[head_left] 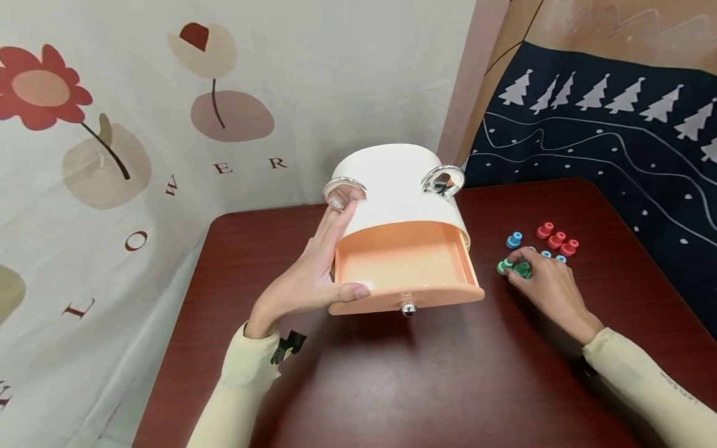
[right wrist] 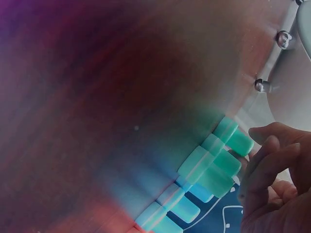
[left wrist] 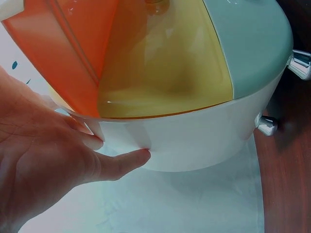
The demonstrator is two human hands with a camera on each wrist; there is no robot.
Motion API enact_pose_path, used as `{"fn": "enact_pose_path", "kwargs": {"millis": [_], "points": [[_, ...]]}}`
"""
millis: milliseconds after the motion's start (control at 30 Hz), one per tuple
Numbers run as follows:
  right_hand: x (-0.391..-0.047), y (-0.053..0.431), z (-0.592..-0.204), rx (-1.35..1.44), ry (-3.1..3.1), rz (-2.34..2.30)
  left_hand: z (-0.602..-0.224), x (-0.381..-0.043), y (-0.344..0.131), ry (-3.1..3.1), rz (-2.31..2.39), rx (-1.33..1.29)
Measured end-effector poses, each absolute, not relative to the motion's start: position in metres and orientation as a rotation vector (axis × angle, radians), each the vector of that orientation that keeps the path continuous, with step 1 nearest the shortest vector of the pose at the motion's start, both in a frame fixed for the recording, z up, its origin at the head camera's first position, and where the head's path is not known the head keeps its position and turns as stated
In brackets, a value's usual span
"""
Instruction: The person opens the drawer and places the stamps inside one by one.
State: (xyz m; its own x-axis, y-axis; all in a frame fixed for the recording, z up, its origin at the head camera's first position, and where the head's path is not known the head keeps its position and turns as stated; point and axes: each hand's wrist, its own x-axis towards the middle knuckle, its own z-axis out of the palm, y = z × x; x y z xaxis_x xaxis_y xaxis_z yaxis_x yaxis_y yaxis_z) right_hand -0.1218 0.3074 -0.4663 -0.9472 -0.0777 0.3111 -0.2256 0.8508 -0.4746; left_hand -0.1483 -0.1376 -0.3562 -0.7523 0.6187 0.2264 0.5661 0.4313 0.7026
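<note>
An oval white box (head_left: pixel 392 180) with round silver ear-like rings stands at mid-table, its orange drawer (head_left: pixel 400 255) pulled out and bare inside. My left hand (head_left: pixel 308 267) spans its left side: the fingers lie straight along the wall and the thumb rests on the drawer's front. In the left wrist view, fingertips touch the white wall (left wrist: pixel 194 138) below an orange, yellow and green top (left wrist: pixel 165 68). To the right, my right hand (head_left: pixel 551 289) pinches the end green peg (right wrist: pixel 240 142) with its fingertips. Other green pegs (right wrist: pixel 214 174) stand beside it; the fingers partly cover them.
Red pegs (head_left: pixel 556 240) and blue pegs (head_left: pixel 514 239) stand just beyond my right hand. The drawer has a silver knob (head_left: pixel 409 308). A pale printed cloth (head_left: pixel 313 74) hangs behind the dark red table (head_left: pixel 426 379), and a navy tree-patterned cloth (head_left: pixel 605 143) hangs at the right.
</note>
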Motion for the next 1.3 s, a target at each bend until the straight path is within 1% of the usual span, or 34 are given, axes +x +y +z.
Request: {"fn": "enact_pose_path", "kwargs": {"millis": [133,300,400,567,733,967,1300], "points": [[-0.125,0.307,-0.466,0.262,-2.727,0.736,-0.356,-0.148,-0.138,2.608,1.241,1.085],[-0.124,0.307,-0.465,0.251,-2.749,0.748,-0.357,-0.150,-0.136,2.603,1.272,1.171],[-0.116,0.306,-0.463,0.227,-2.778,0.770,-0.359,-0.152,-0.135,2.587,1.304,1.242],[-0.102,0.301,-0.454,0.207,-2.733,0.756,-0.359,-0.151,-0.135,2.583,1.305,1.249],[-0.094,0.298,-0.433,0.213,-2.637,0.745,-0.357,-0.152,-0.136,2.599,1.292,1.275],[-0.086,0.286,-0.397,0.230,-2.534,0.809,-0.352,-0.160,-0.131,2.566,1.377,1.453],[-0.080,0.251,-0.359,0.405,-2.319,0.940,-0.353,-0.158,-0.134,2.558,1.381,1.442]]}}
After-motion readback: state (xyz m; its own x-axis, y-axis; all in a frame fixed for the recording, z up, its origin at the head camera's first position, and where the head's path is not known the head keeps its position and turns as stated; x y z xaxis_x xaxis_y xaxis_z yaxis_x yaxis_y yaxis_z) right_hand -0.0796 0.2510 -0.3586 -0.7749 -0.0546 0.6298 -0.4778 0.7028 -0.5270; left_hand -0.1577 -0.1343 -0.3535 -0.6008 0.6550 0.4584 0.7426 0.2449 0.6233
